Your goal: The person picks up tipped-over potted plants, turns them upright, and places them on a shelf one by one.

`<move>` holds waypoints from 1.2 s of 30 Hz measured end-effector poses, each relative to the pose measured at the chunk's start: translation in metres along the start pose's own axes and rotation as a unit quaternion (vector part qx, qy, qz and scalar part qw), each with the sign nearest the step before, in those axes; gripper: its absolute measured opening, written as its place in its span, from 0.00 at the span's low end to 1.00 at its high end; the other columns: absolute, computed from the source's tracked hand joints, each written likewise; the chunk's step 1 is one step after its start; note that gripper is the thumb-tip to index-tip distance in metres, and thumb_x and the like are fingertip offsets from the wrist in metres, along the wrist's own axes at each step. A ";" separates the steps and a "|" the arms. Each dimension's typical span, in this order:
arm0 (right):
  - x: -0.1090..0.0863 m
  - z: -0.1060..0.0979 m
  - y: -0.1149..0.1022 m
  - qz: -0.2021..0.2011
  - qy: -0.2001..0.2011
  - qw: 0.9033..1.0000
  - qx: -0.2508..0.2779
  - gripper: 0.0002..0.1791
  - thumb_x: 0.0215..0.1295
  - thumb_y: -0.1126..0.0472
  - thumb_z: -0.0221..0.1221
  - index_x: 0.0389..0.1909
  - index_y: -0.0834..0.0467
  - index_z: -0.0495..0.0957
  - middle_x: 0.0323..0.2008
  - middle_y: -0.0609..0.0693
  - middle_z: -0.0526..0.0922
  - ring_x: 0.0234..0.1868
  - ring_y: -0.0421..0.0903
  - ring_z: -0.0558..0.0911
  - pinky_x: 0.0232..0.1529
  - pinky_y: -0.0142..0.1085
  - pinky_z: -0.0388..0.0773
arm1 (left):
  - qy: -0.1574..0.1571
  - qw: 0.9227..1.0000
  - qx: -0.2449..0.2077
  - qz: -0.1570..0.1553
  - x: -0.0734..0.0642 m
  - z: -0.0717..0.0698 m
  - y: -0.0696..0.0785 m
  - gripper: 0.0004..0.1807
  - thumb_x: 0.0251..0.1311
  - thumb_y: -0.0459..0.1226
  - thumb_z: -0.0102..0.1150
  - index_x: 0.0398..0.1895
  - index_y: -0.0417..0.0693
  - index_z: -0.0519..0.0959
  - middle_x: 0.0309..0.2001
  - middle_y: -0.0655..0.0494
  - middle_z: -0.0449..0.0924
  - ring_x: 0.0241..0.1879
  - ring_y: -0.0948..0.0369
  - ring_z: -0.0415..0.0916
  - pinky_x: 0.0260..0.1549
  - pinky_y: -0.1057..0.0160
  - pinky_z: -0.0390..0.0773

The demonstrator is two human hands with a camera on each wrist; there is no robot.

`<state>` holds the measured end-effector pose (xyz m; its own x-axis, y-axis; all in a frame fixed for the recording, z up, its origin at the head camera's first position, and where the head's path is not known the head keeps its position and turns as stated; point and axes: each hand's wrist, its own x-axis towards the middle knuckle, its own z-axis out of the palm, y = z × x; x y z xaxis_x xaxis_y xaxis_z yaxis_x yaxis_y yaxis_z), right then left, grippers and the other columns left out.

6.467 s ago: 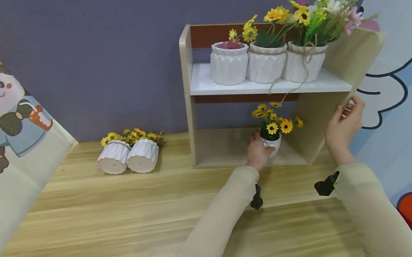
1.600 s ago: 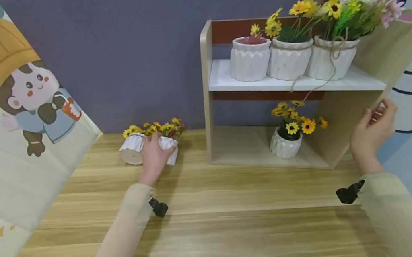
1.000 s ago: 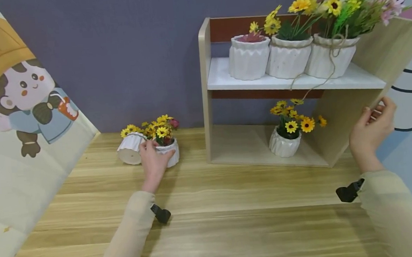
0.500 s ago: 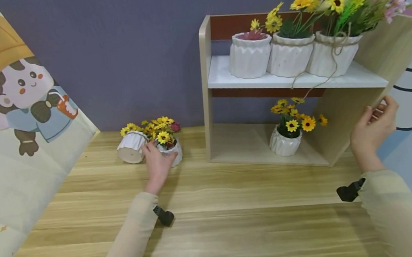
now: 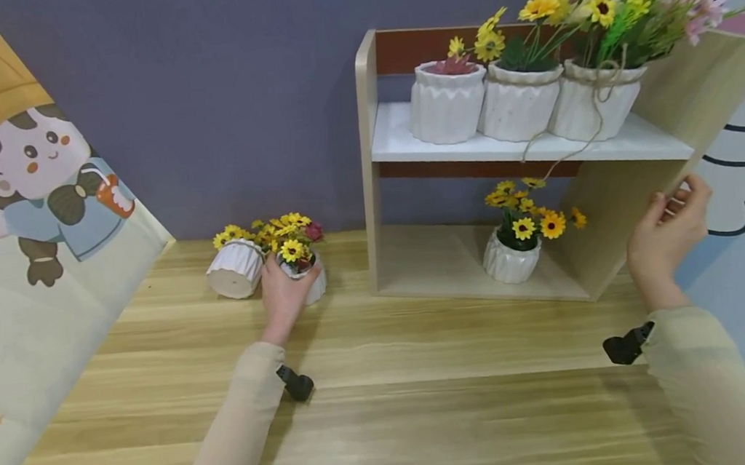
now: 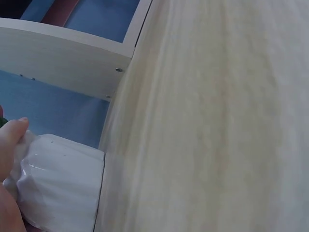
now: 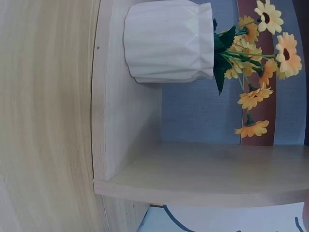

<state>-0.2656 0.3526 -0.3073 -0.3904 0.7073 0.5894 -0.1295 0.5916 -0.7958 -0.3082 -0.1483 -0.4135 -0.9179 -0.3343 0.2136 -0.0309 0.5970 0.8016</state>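
My left hand (image 5: 283,290) grips a white fluted flowerpot (image 5: 315,288) of yellow and dark pink flowers, upright on the wooden table. In the left wrist view, thumb and fingers (image 6: 7,145) lie at the rim of this flowerpot (image 6: 63,179), its base on the tabletop. Left of it, a similar flowerpot (image 5: 234,270) lies tipped over, its bottom facing me. My right hand (image 5: 669,242) holds the front edge of the right side panel of a two-tier shelf (image 5: 722,81), thumb and curled fingers at the edge. Most of that hand is outside the right wrist view.
On the upper tier stand three white flowerpots (image 5: 448,106) in a row, with loose twine hanging over the front edge. A smaller flowerpot (image 5: 512,256) with yellow flowers stands on the lower tier. Behind is a grey-blue wall (image 5: 251,110); a cartoon-printed sheet (image 5: 107,282) borders the left.
My left hand left the lower-tier flowerpot and went to the two tipped flowerpots. The right one of these has turned from lying to upright in its grasp. My right hand has stayed at the shelf.
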 end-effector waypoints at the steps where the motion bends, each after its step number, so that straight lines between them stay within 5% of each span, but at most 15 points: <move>1: 0.000 0.000 0.000 0.001 0.001 1.000 0.000 0.18 0.66 0.57 0.47 0.55 0.38 0.65 0.36 0.30 0.67 0.38 0.27 0.70 0.43 0.24 0.69 | 0.000 1.000 0.000 0.001 0.000 0.000 0.000 0.56 0.39 0.57 0.67 0.66 0.36 0.51 0.63 0.35 0.57 0.61 0.43 0.58 0.60 0.46 0.61; 13: -0.001 0.001 0.001 0.001 0.010 1.000 0.001 0.17 0.66 0.57 0.46 0.54 0.37 0.66 0.34 0.29 0.64 0.36 0.26 0.69 0.41 0.24 0.69 | 0.010 0.999 0.015 0.035 -0.007 -0.005 0.005 0.50 0.35 0.54 0.70 0.61 0.36 0.63 0.55 0.37 0.69 0.54 0.43 0.67 0.55 0.48 0.66; 24: -0.002 0.001 0.000 -0.008 0.008 1.000 -0.013 0.18 0.66 0.58 0.46 0.55 0.37 0.65 0.35 0.29 0.64 0.36 0.26 0.69 0.41 0.24 0.68 | -0.035 0.997 0.017 0.066 -0.031 -0.020 0.015 0.47 0.35 0.54 0.70 0.61 0.43 0.65 0.56 0.42 0.70 0.55 0.46 0.67 0.54 0.45 0.66; 36: -0.002 0.000 -0.001 0.001 0.002 1.000 -0.019 0.18 0.67 0.56 0.46 0.55 0.37 0.64 0.35 0.29 0.63 0.37 0.26 0.68 0.42 0.24 0.68 | -0.120 0.985 0.046 0.112 -0.056 -0.035 0.033 0.47 0.33 0.59 0.69 0.58 0.43 0.68 0.49 0.40 0.77 0.46 0.46 0.76 0.44 0.49 0.76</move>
<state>-0.2651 0.3505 -0.3083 -0.3862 0.7104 0.5883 -0.0947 0.6039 -0.7914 -0.2441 -0.1351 -0.3796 -0.9726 -0.0103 0.2321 0.1579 0.7032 0.6932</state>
